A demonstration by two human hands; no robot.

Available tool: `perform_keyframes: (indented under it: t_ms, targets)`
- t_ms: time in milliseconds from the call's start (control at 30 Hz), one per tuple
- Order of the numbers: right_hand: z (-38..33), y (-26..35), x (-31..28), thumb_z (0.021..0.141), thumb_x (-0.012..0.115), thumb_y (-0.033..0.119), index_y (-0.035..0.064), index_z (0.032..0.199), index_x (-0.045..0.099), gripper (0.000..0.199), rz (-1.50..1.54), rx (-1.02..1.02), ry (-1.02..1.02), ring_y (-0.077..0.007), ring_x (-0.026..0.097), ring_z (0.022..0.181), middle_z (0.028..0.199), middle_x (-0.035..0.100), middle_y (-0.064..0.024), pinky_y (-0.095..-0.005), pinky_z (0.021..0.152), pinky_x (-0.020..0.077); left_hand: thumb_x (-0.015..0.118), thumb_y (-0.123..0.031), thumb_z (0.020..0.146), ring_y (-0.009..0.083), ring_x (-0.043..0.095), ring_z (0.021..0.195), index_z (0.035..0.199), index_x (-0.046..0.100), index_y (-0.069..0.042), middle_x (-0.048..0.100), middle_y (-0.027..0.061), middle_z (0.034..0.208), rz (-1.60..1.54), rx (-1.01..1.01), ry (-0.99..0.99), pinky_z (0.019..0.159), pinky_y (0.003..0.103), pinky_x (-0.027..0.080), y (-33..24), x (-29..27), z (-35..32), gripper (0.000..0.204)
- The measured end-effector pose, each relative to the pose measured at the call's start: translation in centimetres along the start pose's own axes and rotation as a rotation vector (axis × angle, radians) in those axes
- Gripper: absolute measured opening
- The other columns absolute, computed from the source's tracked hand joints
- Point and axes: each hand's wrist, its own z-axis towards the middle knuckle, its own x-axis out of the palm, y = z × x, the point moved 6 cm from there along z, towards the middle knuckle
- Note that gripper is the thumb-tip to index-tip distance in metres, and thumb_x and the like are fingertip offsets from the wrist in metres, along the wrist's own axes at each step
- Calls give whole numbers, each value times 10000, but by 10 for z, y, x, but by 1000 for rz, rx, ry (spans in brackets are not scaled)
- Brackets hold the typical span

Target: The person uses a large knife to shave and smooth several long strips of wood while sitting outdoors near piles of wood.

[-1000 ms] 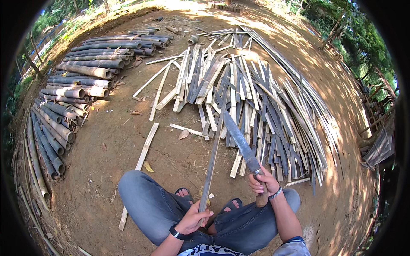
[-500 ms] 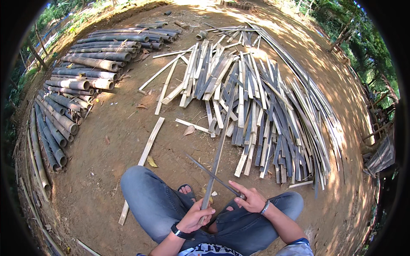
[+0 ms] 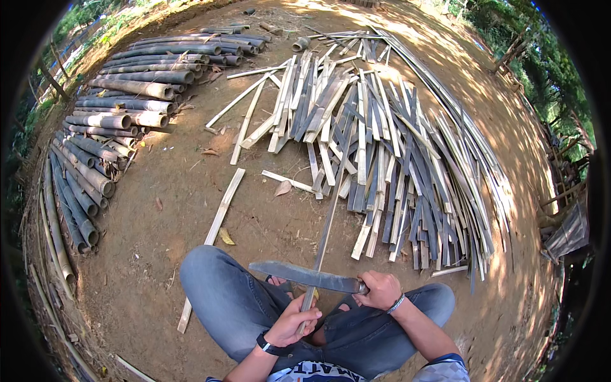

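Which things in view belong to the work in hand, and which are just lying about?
In the work:
long-bladed knife, in the right hand
narrow strip, in the left hand
pile of similar strips, probably

Lying about:
yellow leaf
brown leaf
bamboo poles, untouched

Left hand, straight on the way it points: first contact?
Probably the machete blade, which in view crosses just ahead of the left hand, over the bamboo strip it holds; depth unclear.
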Motion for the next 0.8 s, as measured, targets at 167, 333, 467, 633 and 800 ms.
perform_keyframes:
  t_ms: [167,333,467,633,800]
  targets:
    - [7,-4,-29,624,754,226,86,762,570,269,-233,-112,-205,-267,565,576,636,510,-62,-382,547,452,630,-36,876,90,486,449,959,405,-86,456,-9,651,-22,9,9,392,207,365,-4,6,-2,245]
    - [24,-13,-61,635,761,213,76,703,538,271,-217,-24,-474,-283,518,600,649,497,-75,-373,582,409,621,-94,910,101,490,493,1033,425,-100,471,3,655,5,-42,2,436,225,378,0,3,-2,232]
    - [8,-31,-50,620,762,255,75,653,547,283,-53,87,-309,-302,561,514,559,529,-95,-382,497,446,607,-105,921,107,517,519,1071,428,-97,490,11,672,43,-40,-52,452,217,409,-2,11,-2,233]
    - [0,-20,-26,735,740,457,56,680,621,422,327,167,84,-334,623,562,569,596,-139,-387,518,488,587,-93,927,123,499,470,1101,429,-92,494,20,662,-86,-5,40,444,230,409,-4,8,-4,235]
    - [-11,-15,14,789,604,616,57,699,640,568,253,160,304,-385,605,557,540,575,-173,-452,556,495,584,-38,900,132,506,457,1124,425,-82,498,27,645,-61,0,17,438,247,404,-1,2,-2,278]
